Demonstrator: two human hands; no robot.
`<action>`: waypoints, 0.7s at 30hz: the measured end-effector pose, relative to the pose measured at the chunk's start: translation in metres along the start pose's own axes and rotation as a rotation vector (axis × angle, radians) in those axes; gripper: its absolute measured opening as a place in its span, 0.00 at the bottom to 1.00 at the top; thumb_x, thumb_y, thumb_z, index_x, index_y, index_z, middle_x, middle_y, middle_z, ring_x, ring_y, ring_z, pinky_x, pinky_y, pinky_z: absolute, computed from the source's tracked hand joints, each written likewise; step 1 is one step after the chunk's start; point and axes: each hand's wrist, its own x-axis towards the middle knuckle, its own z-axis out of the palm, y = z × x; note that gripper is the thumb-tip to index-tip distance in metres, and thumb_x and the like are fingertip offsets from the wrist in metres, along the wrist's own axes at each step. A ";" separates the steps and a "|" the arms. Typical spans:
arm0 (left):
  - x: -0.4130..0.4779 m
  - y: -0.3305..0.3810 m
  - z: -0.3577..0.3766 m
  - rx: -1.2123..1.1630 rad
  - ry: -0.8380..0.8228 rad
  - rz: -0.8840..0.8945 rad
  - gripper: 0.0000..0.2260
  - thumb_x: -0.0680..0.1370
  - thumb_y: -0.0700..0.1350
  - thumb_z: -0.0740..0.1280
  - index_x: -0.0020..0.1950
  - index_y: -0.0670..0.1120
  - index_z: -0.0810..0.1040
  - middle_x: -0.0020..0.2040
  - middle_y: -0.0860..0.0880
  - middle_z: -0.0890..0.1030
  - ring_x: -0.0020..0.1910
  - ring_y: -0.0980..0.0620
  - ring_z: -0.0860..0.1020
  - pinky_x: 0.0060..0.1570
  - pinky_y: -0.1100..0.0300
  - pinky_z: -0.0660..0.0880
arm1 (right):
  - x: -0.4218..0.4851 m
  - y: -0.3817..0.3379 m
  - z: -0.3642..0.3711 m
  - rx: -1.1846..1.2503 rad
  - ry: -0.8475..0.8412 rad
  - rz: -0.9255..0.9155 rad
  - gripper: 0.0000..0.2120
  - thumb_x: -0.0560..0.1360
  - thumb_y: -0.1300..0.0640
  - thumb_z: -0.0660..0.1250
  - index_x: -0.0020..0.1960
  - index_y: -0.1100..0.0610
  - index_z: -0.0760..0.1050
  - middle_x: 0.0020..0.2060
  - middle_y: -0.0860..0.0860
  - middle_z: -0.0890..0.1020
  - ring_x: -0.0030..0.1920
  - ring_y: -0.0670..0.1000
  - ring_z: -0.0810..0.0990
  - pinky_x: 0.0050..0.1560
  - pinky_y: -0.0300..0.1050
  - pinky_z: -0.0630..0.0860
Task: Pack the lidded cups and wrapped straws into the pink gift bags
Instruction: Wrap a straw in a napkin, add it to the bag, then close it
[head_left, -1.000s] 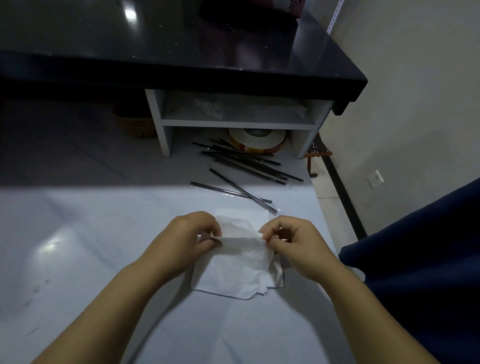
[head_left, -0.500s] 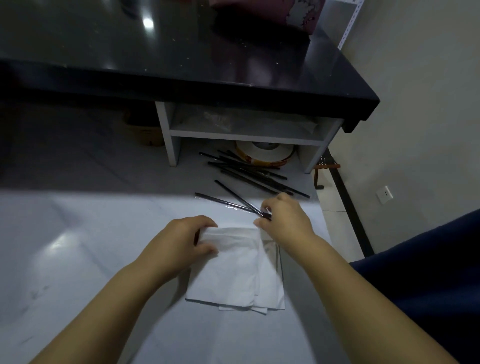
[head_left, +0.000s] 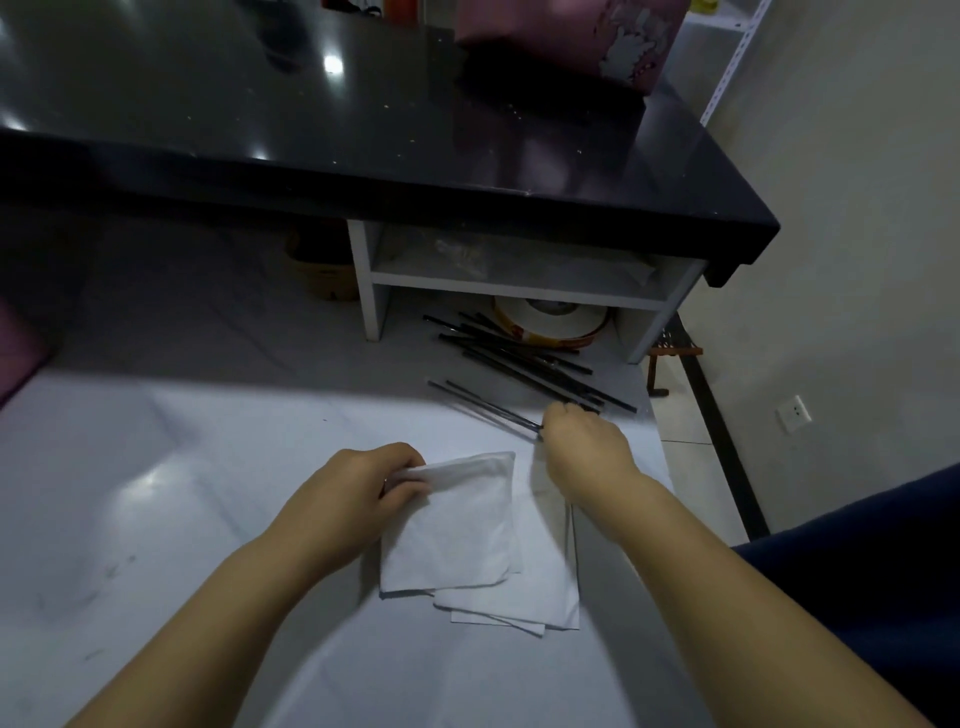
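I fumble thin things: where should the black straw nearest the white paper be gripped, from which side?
Pinch the straw at its near end, from the right, as the right hand does now. It lies flat, clear of the straw pile, slanting toward that hand, leaving that end free; the left hand holds the white paper.

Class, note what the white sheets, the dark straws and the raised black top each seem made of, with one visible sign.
The white sheets: probably thin paper or tissue, matte; they crease and lift limply. The straws: likely plastic in clear film; thin, dark, with glints. The black top: glossy, perhaps stone or lacquered board; it mirrors lights.
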 end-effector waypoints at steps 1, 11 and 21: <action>-0.003 -0.001 -0.003 0.002 0.009 0.001 0.06 0.76 0.52 0.64 0.40 0.59 0.72 0.33 0.58 0.76 0.35 0.60 0.73 0.31 0.64 0.63 | -0.001 0.001 -0.002 0.038 0.006 0.008 0.16 0.72 0.69 0.61 0.58 0.61 0.67 0.55 0.58 0.75 0.51 0.58 0.76 0.41 0.46 0.66; -0.039 -0.021 -0.074 0.044 0.186 0.093 0.03 0.76 0.49 0.65 0.45 0.58 0.75 0.37 0.62 0.76 0.37 0.62 0.74 0.34 0.67 0.68 | -0.028 -0.040 -0.049 0.307 0.294 -0.183 0.16 0.79 0.65 0.57 0.65 0.57 0.70 0.54 0.54 0.74 0.50 0.54 0.72 0.46 0.47 0.71; -0.139 -0.071 -0.208 0.202 0.396 0.300 0.08 0.73 0.40 0.69 0.49 0.50 0.79 0.40 0.57 0.79 0.36 0.60 0.76 0.34 0.68 0.71 | -0.090 -0.194 -0.116 0.443 0.721 -0.451 0.15 0.75 0.70 0.63 0.61 0.66 0.75 0.46 0.59 0.77 0.42 0.57 0.76 0.40 0.54 0.77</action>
